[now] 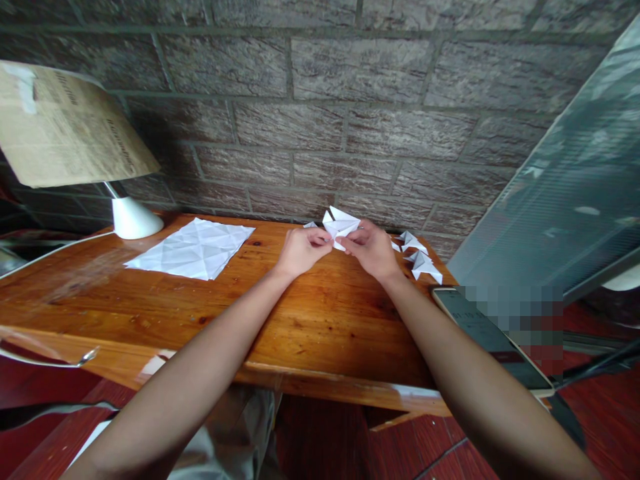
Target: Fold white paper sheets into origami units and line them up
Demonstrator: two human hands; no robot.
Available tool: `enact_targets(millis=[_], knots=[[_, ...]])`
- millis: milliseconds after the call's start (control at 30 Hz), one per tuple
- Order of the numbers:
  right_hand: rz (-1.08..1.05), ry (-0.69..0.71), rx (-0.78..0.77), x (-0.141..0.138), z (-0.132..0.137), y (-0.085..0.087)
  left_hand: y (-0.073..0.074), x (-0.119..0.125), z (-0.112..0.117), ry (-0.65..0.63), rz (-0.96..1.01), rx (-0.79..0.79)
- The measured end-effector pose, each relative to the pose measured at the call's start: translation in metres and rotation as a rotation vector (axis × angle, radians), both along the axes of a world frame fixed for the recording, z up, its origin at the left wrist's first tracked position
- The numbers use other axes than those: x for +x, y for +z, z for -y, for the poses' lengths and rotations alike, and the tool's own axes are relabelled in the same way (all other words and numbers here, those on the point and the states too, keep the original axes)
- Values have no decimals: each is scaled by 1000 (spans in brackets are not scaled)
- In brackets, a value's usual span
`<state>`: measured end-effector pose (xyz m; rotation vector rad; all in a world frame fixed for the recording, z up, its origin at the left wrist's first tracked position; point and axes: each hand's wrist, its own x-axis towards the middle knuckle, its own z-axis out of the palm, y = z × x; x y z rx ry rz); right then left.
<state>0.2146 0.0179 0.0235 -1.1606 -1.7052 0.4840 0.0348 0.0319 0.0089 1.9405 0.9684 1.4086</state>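
Between my two hands, above the far edge of the desk, is a white folded paper point(341, 223) with pointed flaps sticking up. My left hand point(306, 251) pinches its lower left corner between thumb and fingers. On the other side, my right hand point(371, 248) grips its lower right part, the thumb lying on the front. Several small folded paper pieces point(425, 265) sit just right of my right hand, partly hidden by it. Further left lies a creased white paper sheet point(193, 248), spread flat.
The wooden desk point(310, 320) stands against a brick wall point(320, 127). At the left is a lamp point(131, 217) with a paper-covered shade point(75, 127). A tablet or phone point(493, 340) rests at the right edge, beside a translucent panel point(555, 173). A drawer handle point(50, 359) is at front left.
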Motion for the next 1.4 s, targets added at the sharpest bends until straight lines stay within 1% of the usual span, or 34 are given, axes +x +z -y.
enact_targets(millis=[200,367,567,667,800,967,1067,1167,1267,1300,1400], knots=[[-9,-29,10,-1,0,-1,-2,1,-2,-29,20,-20],[-3,-42,21,-1,1,0,-3,1,-3,-95,82,-63],[11,-135,9,-3,1,-5,-2,0,-5,-185,111,-139],[-21,-158,-15,-4,-1,-8,-3,0,-6,-184,133,-149],[-108,-77,-78,-3,-1,-8,-3,1,-6,-187,180,-162],[-339,0,-146,-11,4,-5,-1,5,-4,-277,315,-246],[-444,54,-218,-16,9,0,-1,7,-5,-248,437,-274],[-412,54,-226,-13,12,7,-1,4,-8,-214,533,-310],[-373,1,-169,-5,10,12,1,-1,-11,-211,546,-342],[-374,5,-162,-3,9,12,1,-2,-12,-216,538,-347],[-374,96,-177,-5,7,9,4,-4,-12,-245,568,-368]])
